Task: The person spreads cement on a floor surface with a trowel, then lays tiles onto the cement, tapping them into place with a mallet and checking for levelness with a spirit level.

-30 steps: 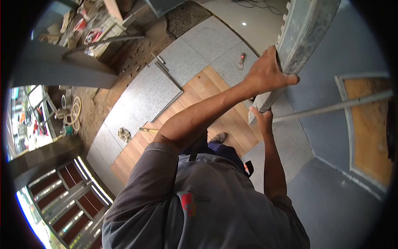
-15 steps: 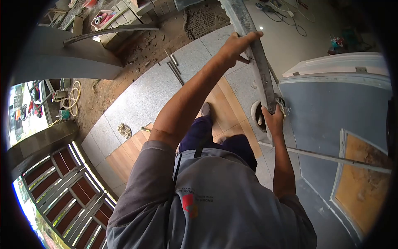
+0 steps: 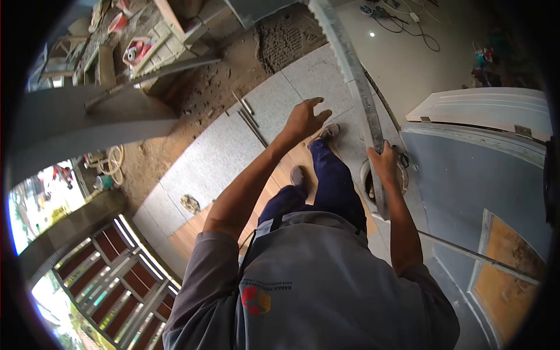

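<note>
A long grey metal bar (image 3: 360,93), smeared with mortar, slants from the top of the view down to my right side. My right hand (image 3: 385,163) grips it near its lower end, the thumb lying along the top. My left hand (image 3: 306,121) is off the bar, to its left, with fingers apart and nothing in them. Below the left hand lie pale tiles (image 3: 198,153) and wood-look tiles (image 3: 280,175). A round bucket (image 3: 402,182) stands behind the bar and my right hand, its inside partly hidden.
Thin metal pipes (image 3: 252,125) lie on the tiles to the left, and a crumpled rag (image 3: 189,203) is nearer. Rough mortar (image 3: 286,41) borders the tiles at the top. Cables (image 3: 402,23) lie at upper right. A grey panel (image 3: 466,175) and a thin rail (image 3: 478,256) flank my right.
My left hand has let go of the bar and moved left and toward me. My right hand stays on the bar. One foot has stepped forward, and the view has shifted slightly.
</note>
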{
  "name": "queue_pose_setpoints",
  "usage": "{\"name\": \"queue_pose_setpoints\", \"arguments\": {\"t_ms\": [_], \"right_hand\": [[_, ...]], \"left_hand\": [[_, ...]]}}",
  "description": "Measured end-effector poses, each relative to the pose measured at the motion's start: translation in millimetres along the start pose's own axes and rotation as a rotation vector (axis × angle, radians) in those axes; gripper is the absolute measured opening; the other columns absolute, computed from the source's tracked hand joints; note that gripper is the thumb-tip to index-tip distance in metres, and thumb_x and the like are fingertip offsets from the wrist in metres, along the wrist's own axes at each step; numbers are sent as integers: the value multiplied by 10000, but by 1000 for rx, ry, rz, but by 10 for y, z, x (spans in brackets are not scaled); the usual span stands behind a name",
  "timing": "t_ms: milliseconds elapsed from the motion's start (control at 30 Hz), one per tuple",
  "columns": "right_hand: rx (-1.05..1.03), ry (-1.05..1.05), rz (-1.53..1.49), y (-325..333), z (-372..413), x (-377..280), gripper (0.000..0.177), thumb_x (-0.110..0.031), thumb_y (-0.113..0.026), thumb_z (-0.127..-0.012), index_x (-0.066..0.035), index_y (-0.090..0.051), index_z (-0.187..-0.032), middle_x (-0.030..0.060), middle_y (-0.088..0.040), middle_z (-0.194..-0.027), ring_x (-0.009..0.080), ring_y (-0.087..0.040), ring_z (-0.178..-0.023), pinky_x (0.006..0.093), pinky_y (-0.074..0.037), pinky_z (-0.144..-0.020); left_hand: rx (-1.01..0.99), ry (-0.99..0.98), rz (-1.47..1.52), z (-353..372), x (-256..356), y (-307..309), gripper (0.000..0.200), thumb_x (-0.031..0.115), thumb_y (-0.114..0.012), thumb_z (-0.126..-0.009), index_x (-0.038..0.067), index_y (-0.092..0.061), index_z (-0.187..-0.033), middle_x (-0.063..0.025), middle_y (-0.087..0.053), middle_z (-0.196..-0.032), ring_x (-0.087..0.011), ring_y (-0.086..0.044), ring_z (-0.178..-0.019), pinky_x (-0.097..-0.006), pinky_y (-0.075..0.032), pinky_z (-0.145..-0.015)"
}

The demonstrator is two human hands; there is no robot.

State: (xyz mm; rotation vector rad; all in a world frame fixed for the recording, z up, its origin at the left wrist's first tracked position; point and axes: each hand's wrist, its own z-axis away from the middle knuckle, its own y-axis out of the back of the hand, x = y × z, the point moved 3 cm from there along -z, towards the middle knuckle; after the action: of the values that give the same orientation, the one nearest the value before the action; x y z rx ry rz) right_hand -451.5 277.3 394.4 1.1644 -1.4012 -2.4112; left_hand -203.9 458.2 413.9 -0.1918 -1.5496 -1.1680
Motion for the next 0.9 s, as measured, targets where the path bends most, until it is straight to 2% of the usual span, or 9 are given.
{"name": "queue_pose_setpoints", "arguments": {"t_ms": [100, 133, 233, 267, 400, 433, 600, 800, 900], "right_hand": [[-52, 30, 66, -137, -629, 67, 597, -340, -651, -815, 140, -561, -1158, 351, -658, -912, 489, -662, -889, 497, -527, -795], [-83, 29, 63, -201, -772, 86, 576, -336, -648, -817, 131, -567, -1144, 341, -661, -890, 484, -665, -868, 505, -527, -782], [-111, 61, 104, -411, -1168, 196, 535, -316, -639, -812, 101, -583, -1142, 308, -676, -875, 452, -680, -846, 499, -545, -767], [-122, 64, 103, -462, -1230, 201, 532, -313, -640, -810, 98, -586, -1144, 301, -679, -874, 446, -683, -843, 495, -549, -766], [-175, 91, 57, -498, -1567, 141, 532, -314, -655, -793, 90, -601, -1135, 282, -688, -859, 427, -693, -812, 473, -564, -753], [-176, 104, 34, -497, -1643, 118, 531, -315, -658, -791, 90, -603, -1130, 282, -688, -856, 426, -694, -806, 472, -565, -746], [-212, 135, 18, -594, -2072, 22, 432, -269, -682, -777, 66, -610, -1040, 266, -689, -830, 413, -697, -787, 473, -563, -728], [-128, 140, 35, -1068, -2791, 21, 381, -245, -707, -761, -3, -587, -1031, 219, -689, -942, 375, -694, -872, 468, -563, -751], [-20, -54, 29, -1445, -3215, 193, 327, -98, -657, -740, -46, -572, -1051, 179, -675, -981, 366, -663, -944, 485, -540, -796]], "left_hand": [[21, -161, -294, -549, 212, -7, 532, 268, -694, -894, -6, -566, -1331, -235, -587, -1331, -379, -563, -1250, -397, -483, -1030], [-84, -125, -274, -762, 259, -12, 614, 215, -694, -882, 38, -477, -1428, -193, -445, -1491, -358, -414, -1392, -445, -386, -1134], [-131, -392, -685, -1355, 278, -60, 678, 205, -713, -859, 80, -437, -1465, -159, -386, -1535, -358, -304, -1453, -520, -278, -1189], [-193, -436, -736, -1542, 246, -95, 777, 212, -755, -815, 115, -395, -1496, -117, -339, -1563, -348, -220, -1486, -601, -160, -1209], [-415, -553, -953, -2212, -103, -140, 862, 227, -823, -730, 119, -414, -1481, -95, -404, -1516, -322, -244, -1480, -629, -122, -1210], [-478, -552, -938, -2355, -138, -82, 764, 192, -763, -755, 111, -448, -1446, -99, -423, -1489, -323, -261, -1468, -634, -112, -1210], [-555, -636, -910, -3083, -488, -83, 570, 151, -811, -720, 107, -581, -1239, -70, -612, -1219, -300, -489, -1284, -593, -282, -1131], [-663, -781, -737, -4021, -1326, -171, 200, 76, -701, -753, 101, -629, -939, -89, -667, -881, -300, -668, -915, -443, -503, -843], [-893, -621, -877, -4698, -1576, -284, 182, 85, -698, -768, 101, -620, -932, -116, -682, -905, -299, -678, -920, -443, -517, -812]]}}
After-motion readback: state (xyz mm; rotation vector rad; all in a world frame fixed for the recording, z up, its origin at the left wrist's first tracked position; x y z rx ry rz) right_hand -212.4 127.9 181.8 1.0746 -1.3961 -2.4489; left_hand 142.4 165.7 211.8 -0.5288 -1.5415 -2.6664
